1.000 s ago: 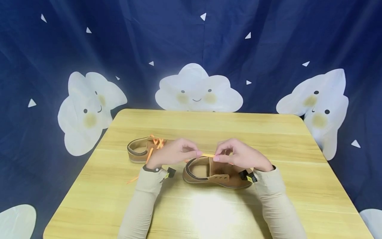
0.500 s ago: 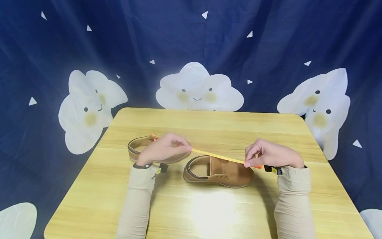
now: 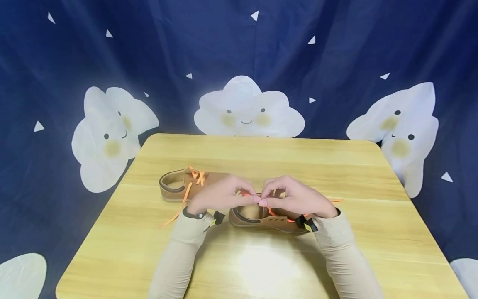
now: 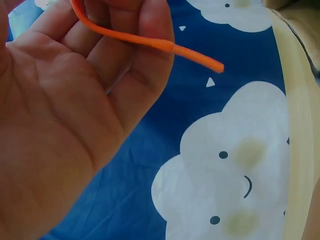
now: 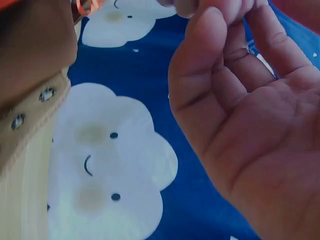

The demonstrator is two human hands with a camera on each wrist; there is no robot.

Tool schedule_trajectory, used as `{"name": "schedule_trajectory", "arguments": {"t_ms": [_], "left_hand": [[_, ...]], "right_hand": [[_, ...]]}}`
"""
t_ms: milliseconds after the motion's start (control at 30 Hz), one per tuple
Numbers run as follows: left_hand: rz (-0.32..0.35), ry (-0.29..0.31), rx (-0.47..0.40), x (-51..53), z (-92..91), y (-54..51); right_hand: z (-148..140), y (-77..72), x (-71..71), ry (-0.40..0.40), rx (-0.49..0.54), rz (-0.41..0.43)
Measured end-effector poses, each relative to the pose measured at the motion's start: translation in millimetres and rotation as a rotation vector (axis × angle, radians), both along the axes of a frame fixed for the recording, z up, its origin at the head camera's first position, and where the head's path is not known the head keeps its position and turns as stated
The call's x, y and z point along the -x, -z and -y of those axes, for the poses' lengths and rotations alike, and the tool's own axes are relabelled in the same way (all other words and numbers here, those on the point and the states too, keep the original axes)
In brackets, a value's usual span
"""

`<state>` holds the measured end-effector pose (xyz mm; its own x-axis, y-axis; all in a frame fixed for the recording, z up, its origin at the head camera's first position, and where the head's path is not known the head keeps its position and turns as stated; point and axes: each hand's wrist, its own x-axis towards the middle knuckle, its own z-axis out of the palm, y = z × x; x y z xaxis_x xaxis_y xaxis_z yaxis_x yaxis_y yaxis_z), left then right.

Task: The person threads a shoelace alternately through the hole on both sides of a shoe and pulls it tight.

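Note:
Above a brown shoe [image 3: 239, 221], my left hand [image 3: 224, 194] pinches an orange shoelace [image 4: 125, 36]. In the left wrist view the lace crosses the curled fingers and its tip sticks out past them. My right hand [image 3: 293, 196] meets the left fingertip to fingertip, thumb and forefinger pinched together on the lace, though the exact grip is hidden. Lace also hangs below the hands over the shoe, whose near eyelet flap shows bare eyelets [image 5: 46, 95] in the right wrist view. Both hands hide much of the shoe's top.
A second brown shoe [image 3: 175, 193], laced in orange, lies to the left behind my left hand, one lace end trailing on the wooden table [image 3: 123, 249]. Another orange lace end [image 3: 337, 200] lies right of my right hand. A blue curtain [image 3: 239, 37] with clouds hangs behind.
The hands drew apart, stretching the lace taut between them with the right hand moving right, then came back together above the shoe. The lace now hangs slack.

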<state>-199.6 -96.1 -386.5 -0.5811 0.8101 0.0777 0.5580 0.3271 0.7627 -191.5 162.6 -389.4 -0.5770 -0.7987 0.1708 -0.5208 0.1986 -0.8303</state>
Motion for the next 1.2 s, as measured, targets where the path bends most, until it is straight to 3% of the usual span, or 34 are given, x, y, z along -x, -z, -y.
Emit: {"name": "schedule_trajectory", "arguments": {"t_ms": [167,367,533,667,733,800,967,1067,1200], "left_hand": [[0.048,-0.059,0.030,1.9,4.0,-2.0],[0.085,-0.092,0.030,7.6,8.9,3.2],[0.065,-0.034,0.044,3.6,-5.8,8.3],[0.051,0.053,0.048,-4.5,-21.1,10.0],[0.035,0.112,0.047,-8.7,-26.6,10.2],[0.032,0.176,0.046,-12.6,-31.7,9.9],[-0.006,0.293,0.075,-18.8,-41.5,9.5],[-0.023,0.298,0.094,-19.3,-43.4,10.4],[-0.034,0.221,0.108,-18.5,-41.1,11.1]], "right_hand": [[-20.0,-3.3,1.4,0.034,-0.066,-0.043],[-57.9,-14.0,-4.5,-0.014,-0.126,-0.084],[-74.8,-19.4,-18.5,-0.094,-0.180,-0.085],[-75.1,-9.5,-31.1,-0.229,-0.199,0.025],[-71.2,-1.6,-35.3,-0.257,-0.195,0.056],[-64.4,6.0,-37.7,-0.237,-0.175,0.022],[-42.9,19.9,-42.9,-0.075,-0.072,-0.036],[-34.5,25.7,-48.5,-0.003,-0.015,0.038],[-34.0,34.5,-55.8,0.054,0.052,0.118]]}}
